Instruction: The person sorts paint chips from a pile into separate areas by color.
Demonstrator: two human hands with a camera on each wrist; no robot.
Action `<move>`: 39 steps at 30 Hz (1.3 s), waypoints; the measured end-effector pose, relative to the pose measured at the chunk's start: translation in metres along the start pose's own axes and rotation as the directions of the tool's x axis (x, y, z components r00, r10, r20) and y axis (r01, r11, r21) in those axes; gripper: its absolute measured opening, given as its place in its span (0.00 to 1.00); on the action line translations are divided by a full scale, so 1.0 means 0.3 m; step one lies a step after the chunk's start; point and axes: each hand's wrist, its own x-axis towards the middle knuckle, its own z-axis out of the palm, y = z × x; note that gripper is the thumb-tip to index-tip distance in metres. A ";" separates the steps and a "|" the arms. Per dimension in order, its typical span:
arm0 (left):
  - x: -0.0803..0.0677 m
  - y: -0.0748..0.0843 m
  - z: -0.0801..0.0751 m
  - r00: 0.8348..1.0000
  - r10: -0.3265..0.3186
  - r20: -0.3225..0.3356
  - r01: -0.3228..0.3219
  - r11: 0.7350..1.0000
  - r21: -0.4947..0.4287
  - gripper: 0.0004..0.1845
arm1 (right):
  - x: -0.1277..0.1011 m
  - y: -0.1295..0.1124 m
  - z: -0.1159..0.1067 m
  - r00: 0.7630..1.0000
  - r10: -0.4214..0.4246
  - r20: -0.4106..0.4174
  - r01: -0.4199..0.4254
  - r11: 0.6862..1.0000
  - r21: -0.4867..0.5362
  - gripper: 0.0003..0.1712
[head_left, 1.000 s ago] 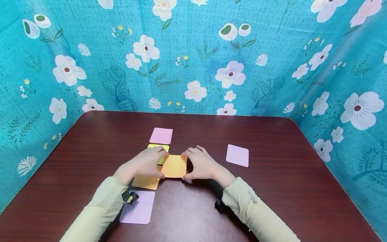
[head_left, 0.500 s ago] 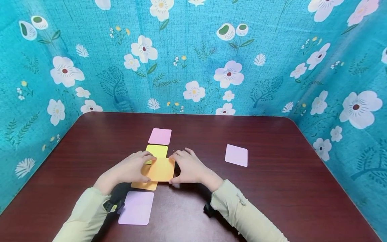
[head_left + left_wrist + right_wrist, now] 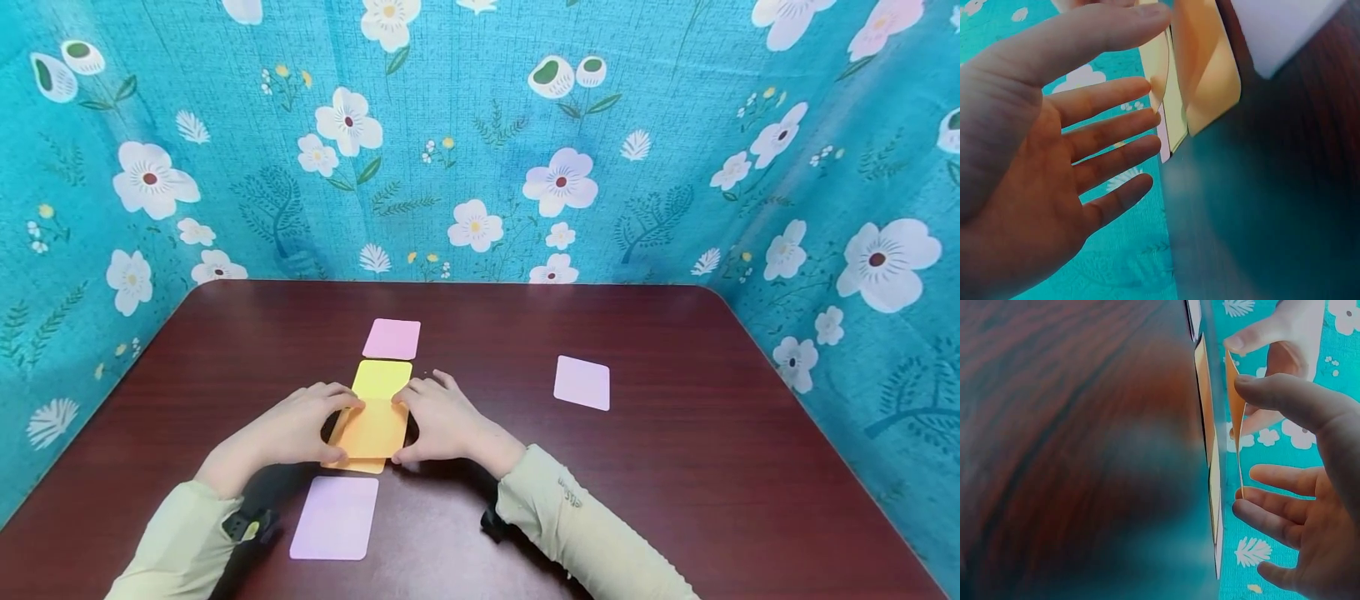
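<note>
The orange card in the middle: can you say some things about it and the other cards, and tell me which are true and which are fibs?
1. Both hands hold the orange card. True.
2. A yellow card lies just beyond it. True.
3. The table is white. False: it is dark reddish brown.
4. One lilac card lies alone towards the right. True.
5. The left hand is far from the right hand. False: they are close, at either side of one card.

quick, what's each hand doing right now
left hand: holding the left edge of the orange card, thumb and fingers pinching it
right hand: holding the card's right edge the same way
</note>
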 end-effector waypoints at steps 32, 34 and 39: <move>-0.045 -0.052 0.011 0.999 0.052 -0.009 -0.052 0.998 0.034 0.27 | 0.037 -0.062 0.021 0.999 -0.017 0.051 0.018 1.000 -0.004 0.24; -0.045 -0.050 0.012 0.998 0.059 -0.009 -0.059 0.998 0.032 0.27 | 0.034 -0.060 0.019 0.999 -0.020 0.042 0.020 1.000 -0.005 0.22; -0.040 -0.050 0.019 0.998 0.064 -0.008 -0.063 0.997 0.032 0.27 | 0.033 -0.056 0.019 0.999 -0.037 0.032 0.038 0.999 -0.033 0.17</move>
